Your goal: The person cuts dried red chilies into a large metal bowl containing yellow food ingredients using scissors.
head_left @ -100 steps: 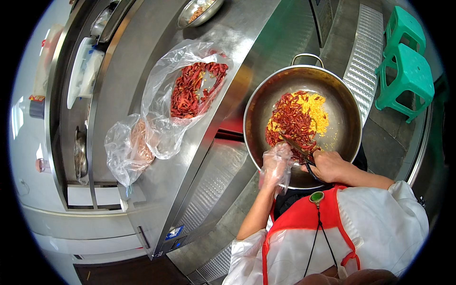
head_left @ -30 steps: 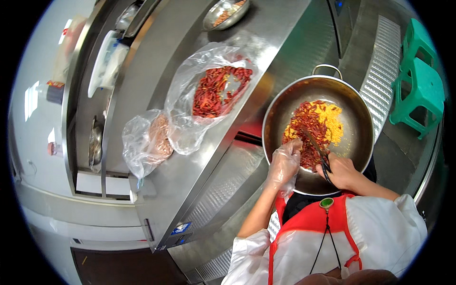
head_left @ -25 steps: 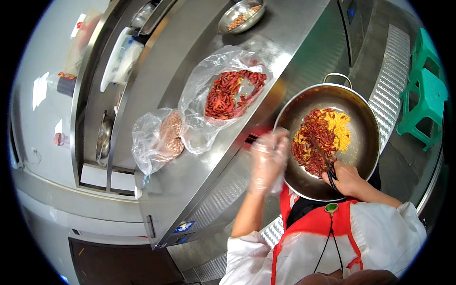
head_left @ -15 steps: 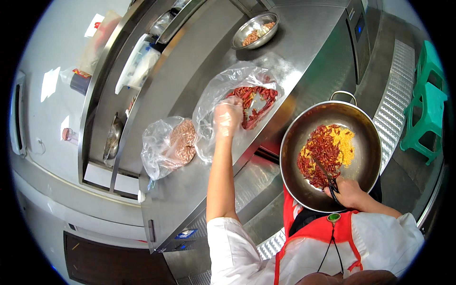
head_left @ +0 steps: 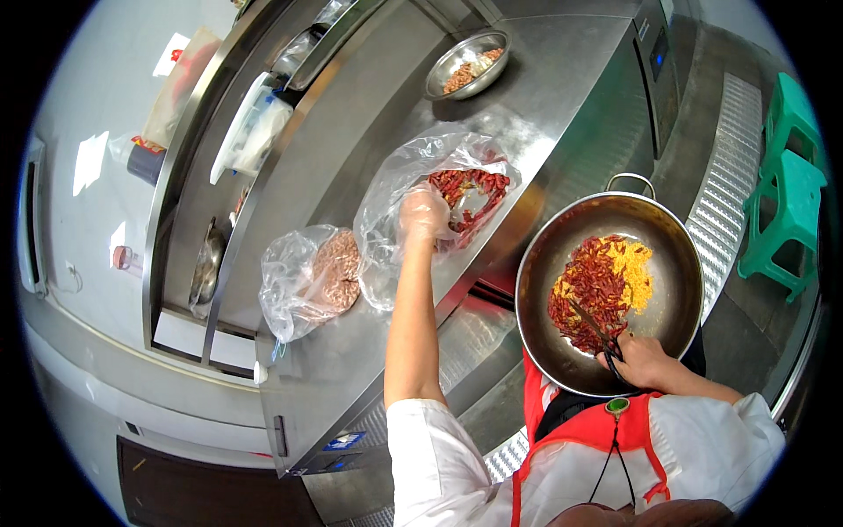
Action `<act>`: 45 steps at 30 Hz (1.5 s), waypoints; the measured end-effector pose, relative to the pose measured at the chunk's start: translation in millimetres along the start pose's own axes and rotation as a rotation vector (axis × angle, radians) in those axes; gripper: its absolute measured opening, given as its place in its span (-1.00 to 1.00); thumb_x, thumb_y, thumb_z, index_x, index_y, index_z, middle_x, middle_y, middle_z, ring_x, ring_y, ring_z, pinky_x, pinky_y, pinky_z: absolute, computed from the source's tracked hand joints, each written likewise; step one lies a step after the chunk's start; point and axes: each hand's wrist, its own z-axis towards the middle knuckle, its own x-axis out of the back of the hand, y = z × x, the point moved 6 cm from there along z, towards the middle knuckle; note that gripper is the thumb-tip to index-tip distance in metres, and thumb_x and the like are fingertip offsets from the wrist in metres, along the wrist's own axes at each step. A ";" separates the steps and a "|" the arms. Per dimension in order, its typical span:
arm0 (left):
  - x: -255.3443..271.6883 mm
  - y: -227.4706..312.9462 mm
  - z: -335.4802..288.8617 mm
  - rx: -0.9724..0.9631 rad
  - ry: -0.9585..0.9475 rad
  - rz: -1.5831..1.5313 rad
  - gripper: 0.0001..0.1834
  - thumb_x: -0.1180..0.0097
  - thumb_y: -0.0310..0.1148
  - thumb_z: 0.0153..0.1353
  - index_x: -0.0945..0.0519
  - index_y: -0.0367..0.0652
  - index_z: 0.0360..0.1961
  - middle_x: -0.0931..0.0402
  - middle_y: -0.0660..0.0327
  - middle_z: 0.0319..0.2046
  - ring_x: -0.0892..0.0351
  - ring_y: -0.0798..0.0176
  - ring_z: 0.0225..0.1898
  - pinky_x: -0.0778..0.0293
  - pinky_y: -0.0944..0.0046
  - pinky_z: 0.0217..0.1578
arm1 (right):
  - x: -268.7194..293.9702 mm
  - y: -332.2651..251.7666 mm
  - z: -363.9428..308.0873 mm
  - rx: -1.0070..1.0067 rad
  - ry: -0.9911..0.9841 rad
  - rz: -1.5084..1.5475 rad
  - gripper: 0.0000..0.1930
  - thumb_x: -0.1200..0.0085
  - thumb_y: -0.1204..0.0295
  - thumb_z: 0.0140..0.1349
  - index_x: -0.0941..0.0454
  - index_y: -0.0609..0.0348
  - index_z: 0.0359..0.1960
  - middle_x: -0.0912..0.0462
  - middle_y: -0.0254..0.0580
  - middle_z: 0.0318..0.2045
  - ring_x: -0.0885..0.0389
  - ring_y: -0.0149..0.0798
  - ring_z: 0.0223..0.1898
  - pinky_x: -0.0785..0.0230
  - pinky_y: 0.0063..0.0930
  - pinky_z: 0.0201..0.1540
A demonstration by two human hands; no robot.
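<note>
My left hand (head_left: 423, 213) reaches into a clear plastic bag (head_left: 386, 189) lying open on the steel counter. Clear plastic covers the hand, and its fingers look curled at the edge of the red dried chilies (head_left: 474, 189) in the bag; what they hold is hidden. Down at the right, my right hand (head_left: 641, 360) grips black-handled scissors (head_left: 612, 349) inside a large wok (head_left: 672, 329). The scissor blades rest over a heap of cut red chilies (head_left: 587, 281), which lies beside yellow crumbly bits or seeds (head_left: 634, 274).
Left of the chili bag sits a clear bag of peanuts (head_left: 336, 270). A steel bowl (head_left: 492, 72) of peanuts and pale pieces stands farther back on the counter (head_left: 562, 66). Shelves (head_left: 180, 237) line the left, and green stools (head_left: 790, 206) stand on the floor at the right.
My left hand has shifted slightly back toward me within the chili bag, and the bag's film now covers more of it. The scissors have turned slightly in the wok.
</note>
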 end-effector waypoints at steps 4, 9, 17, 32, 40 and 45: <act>13.3 -0.3 -5.6 0.195 0.052 -0.318 -0.74 -0.04 -0.25 0.07 -0.60 -0.10 -0.24 -0.57 -0.01 -0.24 -0.56 -0.03 -0.20 -0.46 0.08 -0.15 | 1.3 0.2 -0.6 -0.003 -0.017 -0.018 -0.31 0.20 -0.14 0.19 -0.42 0.46 -0.24 -0.57 0.30 -0.33 -0.54 0.21 -0.21 -0.34 -0.06 -0.09; 8.9 8.9 -5.8 0.057 0.040 -0.330 -0.82 -0.10 -0.25 0.04 -0.63 -0.03 -0.34 -0.59 0.05 -0.29 -0.57 -0.01 -0.23 -0.47 0.10 -0.19 | -0.2 0.2 0.1 0.004 -0.001 0.000 -0.31 0.20 -0.13 0.19 -0.42 0.47 -0.26 -0.57 0.30 -0.33 -0.54 0.21 -0.21 -0.34 -0.04 -0.10; 18.6 6.4 -7.6 0.175 0.199 -0.304 -0.80 -0.04 -0.25 0.12 -0.59 -0.11 -0.33 -0.57 -0.03 -0.31 -0.55 -0.08 -0.21 -0.45 0.03 -0.19 | -0.7 2.8 -0.4 0.001 0.017 0.007 -0.32 0.19 -0.13 0.19 -0.42 0.46 -0.28 -0.56 0.31 -0.35 -0.54 0.23 -0.22 -0.35 -0.03 -0.12; 34.9 63.4 -145.6 0.276 0.017 -1.904 -0.77 -0.17 -0.25 0.17 -0.52 -0.19 -0.28 -0.52 0.26 -0.44 -0.33 0.52 -0.59 -0.25 0.51 -0.63 | 9.1 -2.2 -4.4 0.037 0.068 0.111 -0.38 0.16 -0.10 0.19 -0.37 0.40 -0.30 -0.56 0.26 -0.41 -0.54 0.23 -0.29 -0.35 -0.02 -0.17; -67.0 169.8 -204.8 0.584 -0.282 -2.225 -0.84 -0.15 -0.38 0.17 -0.46 -0.13 -0.27 -0.47 0.28 -0.45 -0.34 0.45 -0.62 -0.24 0.50 -0.63 | 10.6 -6.4 -6.3 0.129 0.103 0.113 -0.44 0.10 -0.07 0.19 -0.34 0.35 -0.39 -0.54 0.17 -0.50 -0.55 0.17 -0.38 -0.33 -0.05 -0.27; -71.8 196.6 -221.1 0.533 -0.371 -2.175 -0.90 -0.08 -0.37 0.22 -0.46 -0.12 -0.29 -0.45 0.33 -0.44 -0.34 0.48 -0.58 -0.25 0.50 -0.57 | 6.4 -0.2 -5.0 0.109 0.120 0.155 -0.45 0.11 -0.07 0.19 -0.35 0.32 -0.36 -0.51 0.22 -0.51 -0.52 0.23 -0.40 -0.30 -0.01 -0.29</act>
